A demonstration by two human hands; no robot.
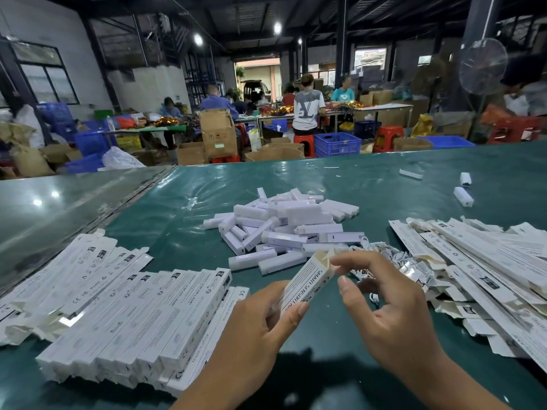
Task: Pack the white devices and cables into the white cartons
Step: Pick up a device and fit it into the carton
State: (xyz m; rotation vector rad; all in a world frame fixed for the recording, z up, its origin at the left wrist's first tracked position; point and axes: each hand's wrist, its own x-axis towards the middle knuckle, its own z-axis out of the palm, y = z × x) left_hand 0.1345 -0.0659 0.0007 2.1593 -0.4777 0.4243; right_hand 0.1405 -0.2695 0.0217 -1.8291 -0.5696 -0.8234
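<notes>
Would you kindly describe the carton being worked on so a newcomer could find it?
On the green table, look in front of the pile of white devices. The slim white printed carton is there, gripped by the left hand, with the right hand at its open end. It alone is lifted off the table.

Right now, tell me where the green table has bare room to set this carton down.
Bare green table beyond the pile of white devices, and on the left between that pile and the stacked cartons. Crowded: flat cartons on the right, cables beside the right hand.
</notes>
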